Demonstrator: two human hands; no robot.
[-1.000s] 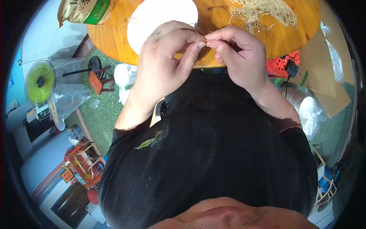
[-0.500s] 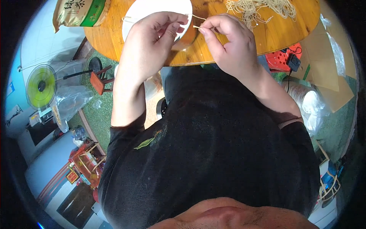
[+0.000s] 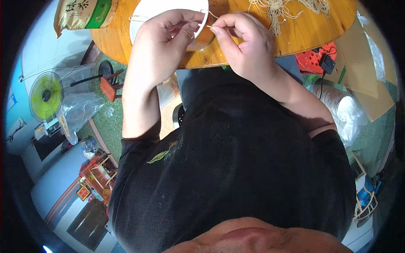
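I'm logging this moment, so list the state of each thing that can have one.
White round disc: partly hidden by the left hand
Bare left hand: curled, by the disc's right rim
Bare right hand: thumb and finger pinched
Thin tan cord: end pinched in the right hand
Tan cord pile: loose, on the yellow-brown wooden table
Gold-and-green package: bulging; sealed or not, cannot tell
Green-bladed fan: on or off, cannot tell

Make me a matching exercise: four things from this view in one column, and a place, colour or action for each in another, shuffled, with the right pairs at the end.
1. Right hand
2. White disc
3. Cord bundle
4. Fan

A. Lying on the wooden table
B. Green, near the picture's left edge
C. Pinching a thin cord
D. Partly hidden behind the left hand

Pairs: 1-C, 2-D, 3-A, 4-B
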